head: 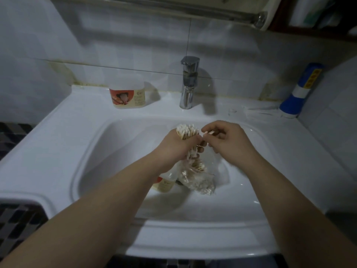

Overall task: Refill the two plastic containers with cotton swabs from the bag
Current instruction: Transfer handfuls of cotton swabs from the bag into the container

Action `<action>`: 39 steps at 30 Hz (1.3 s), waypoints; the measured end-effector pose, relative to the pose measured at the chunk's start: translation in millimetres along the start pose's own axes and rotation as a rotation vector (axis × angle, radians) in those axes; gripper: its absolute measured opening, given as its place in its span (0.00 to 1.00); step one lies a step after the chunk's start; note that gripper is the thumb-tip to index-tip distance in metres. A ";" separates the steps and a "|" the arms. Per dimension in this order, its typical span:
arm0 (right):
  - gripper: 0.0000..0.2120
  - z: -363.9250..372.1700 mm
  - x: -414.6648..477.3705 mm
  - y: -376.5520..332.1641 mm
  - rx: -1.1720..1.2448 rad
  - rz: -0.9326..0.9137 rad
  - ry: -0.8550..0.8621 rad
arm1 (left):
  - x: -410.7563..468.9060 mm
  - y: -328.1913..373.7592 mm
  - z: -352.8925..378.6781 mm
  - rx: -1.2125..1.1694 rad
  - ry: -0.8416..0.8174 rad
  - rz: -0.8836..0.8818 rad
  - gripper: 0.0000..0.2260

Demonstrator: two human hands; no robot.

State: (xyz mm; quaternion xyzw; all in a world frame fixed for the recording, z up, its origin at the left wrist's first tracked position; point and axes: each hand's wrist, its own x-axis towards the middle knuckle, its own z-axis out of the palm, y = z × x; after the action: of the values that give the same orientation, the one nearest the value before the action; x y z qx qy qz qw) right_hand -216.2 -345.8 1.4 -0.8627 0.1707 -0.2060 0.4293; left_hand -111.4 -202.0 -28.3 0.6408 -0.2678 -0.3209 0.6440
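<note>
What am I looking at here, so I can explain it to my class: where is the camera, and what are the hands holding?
No machine here: one camera worn on a person's head looks down at their arms over a white sink. The left hand grips a bundle of cotton swabs; the right hand pinches a few swabs beside it. Below them in the basin lie a clear bag of swabs and one plastic container. The second container stands on the rim by the tap.
</note>
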 end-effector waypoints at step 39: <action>0.09 8.0 -4.3 -7.2 -0.082 0.001 0.043 | 9.5 3.4 -13.3 -0.367 0.198 -0.076 0.04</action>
State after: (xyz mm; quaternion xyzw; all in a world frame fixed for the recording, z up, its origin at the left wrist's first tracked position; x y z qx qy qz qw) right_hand -215.0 -334.3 1.9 -0.8750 0.1885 -0.2170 0.3897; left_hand -94.9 -200.5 -26.0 0.5507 -0.1158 -0.3235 0.7607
